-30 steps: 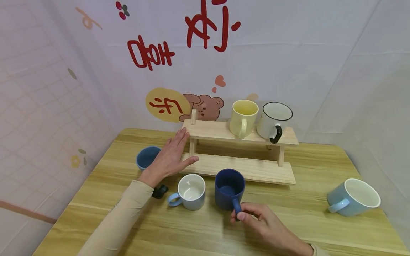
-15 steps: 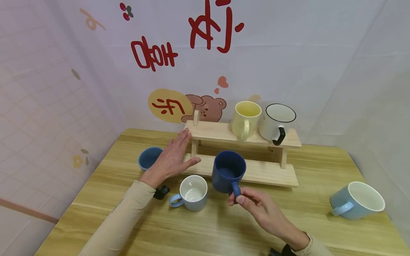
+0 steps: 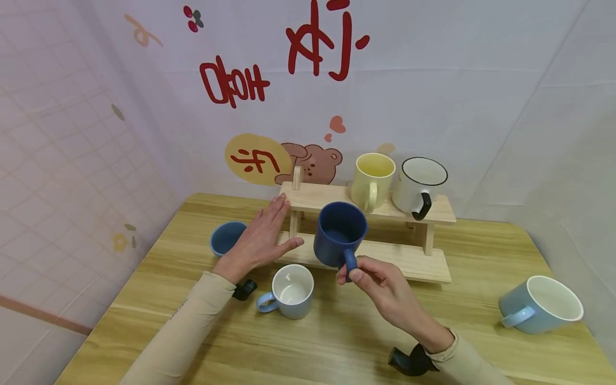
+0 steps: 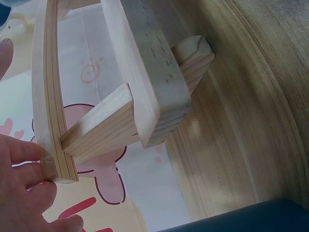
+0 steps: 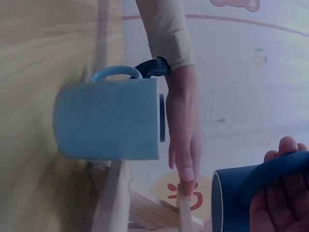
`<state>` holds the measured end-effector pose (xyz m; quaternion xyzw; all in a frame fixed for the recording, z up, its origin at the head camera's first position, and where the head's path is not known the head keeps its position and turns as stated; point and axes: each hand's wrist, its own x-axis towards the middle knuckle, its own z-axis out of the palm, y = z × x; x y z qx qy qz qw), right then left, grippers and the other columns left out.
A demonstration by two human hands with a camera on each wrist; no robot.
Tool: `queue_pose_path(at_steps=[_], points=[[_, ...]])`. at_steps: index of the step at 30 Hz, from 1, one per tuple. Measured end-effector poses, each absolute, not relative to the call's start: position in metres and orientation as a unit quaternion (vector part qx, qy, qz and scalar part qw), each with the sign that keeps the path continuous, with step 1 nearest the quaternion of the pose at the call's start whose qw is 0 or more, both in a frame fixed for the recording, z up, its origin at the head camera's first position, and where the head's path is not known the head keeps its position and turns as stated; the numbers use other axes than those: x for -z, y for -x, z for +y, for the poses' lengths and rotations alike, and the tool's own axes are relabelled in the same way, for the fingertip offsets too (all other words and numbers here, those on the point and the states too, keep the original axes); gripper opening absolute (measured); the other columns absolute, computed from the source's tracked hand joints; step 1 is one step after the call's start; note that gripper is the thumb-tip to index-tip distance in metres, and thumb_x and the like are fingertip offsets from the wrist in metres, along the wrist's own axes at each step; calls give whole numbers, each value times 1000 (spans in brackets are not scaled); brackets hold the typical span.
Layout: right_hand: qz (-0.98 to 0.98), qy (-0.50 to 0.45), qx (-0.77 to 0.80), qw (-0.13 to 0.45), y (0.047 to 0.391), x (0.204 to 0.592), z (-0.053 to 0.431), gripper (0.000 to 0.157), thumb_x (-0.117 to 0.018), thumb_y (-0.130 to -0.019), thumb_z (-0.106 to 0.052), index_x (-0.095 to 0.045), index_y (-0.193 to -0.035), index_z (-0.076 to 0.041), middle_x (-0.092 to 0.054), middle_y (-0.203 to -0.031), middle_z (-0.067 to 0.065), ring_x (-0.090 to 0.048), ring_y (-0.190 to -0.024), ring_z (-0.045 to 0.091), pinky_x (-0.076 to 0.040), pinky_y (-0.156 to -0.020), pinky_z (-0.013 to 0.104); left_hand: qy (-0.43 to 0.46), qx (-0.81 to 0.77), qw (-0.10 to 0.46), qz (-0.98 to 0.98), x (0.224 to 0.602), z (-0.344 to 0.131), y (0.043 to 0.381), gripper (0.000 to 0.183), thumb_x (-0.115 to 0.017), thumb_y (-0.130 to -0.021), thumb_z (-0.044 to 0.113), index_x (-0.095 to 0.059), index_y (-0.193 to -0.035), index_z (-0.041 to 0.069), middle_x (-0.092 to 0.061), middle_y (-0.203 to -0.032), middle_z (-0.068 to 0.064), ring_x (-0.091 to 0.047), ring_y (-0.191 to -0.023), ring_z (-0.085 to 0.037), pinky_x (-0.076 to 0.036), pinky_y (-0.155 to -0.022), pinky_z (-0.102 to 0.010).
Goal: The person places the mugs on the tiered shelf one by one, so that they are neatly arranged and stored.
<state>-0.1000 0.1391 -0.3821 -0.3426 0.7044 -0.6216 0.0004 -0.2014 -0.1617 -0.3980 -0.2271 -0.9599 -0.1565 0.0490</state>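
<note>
— Where is the dark blue mug (image 3: 339,235)?
— It is in the air above the counter (image 3: 313,353), in front of the wooden stand (image 3: 313,197). How near it is to the boards, I cannot tell exactly.
— And which of the hands carries it?
— The right hand (image 3: 385,289). Its thumb and fingers pinch the handle (image 3: 350,266), which points toward the person.
— What does the left hand (image 3: 260,238) do, please?
— It does not grasp anything. Its fingers are stretched, and their tips touch the left end of the upper board.
— Does this board carry also something?
— Yes, toward its right end there is a yellow mug (image 3: 372,184), and just beside it a white mug (image 3: 414,187) with black rim and black handle.
— What stands around, on the counter?
— Before the stand there is a light blue mug (image 3: 295,307) with white inside, its handle to the left. A second light blue mug (image 3: 524,307) stands well apart, near the right edge. A blue cup (image 3: 225,236) is partly hidden behind the left hand.
— And farther back?
— A pale cloth (image 3: 457,107) with red writing (image 3: 236,83) and a cartoon bear (image 3: 318,163).
</note>
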Motion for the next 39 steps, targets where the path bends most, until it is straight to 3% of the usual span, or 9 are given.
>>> queue_pose_path(at_steps=[8,23,33,39], points=[[716,320,621,-1,112,372,128,18,-54,-106,-1,-71,-109,-7,-74,-100,13,-71,-99,20,-58,-95,33,227,160,50,-960,398,-162,201,100,-55,-96,70,-23,-165,5,-8,-174,-7,-8,-160,-24,-14,-126,-54],[734,318,598,-42,138,359,114,15,-56,-107,-9,-71,-109,-8,-74,-100,2,-69,-101,21,-56,-96,34,221,164,47,-960,397,-160,201,101,-55,-94,72,-23,-165,6,-9,-174,-7,-8,-160,-24,-16,-125,-56],[732,304,608,-49,155,356,106,18,-55,-109,-14,-70,-110,-5,-73,-101,15,-69,-103,26,-55,-99,37,221,161,48,-961,396,-159,200,103,-55,-94,73,-24,-165,6,-8,-174,-7,-8,-160,-25,-15,-125,-55],[732,295,612,-50,165,352,100,19,-55,-109,-15,-69,-110,-3,-72,-101,13,-69,-102,32,-56,-98,46,220,161,47,-961,396,-160,200,102,-55,-94,73,-23,-165,6,-8,-174,-7,-7,-160,-24,-16,-125,-55]])
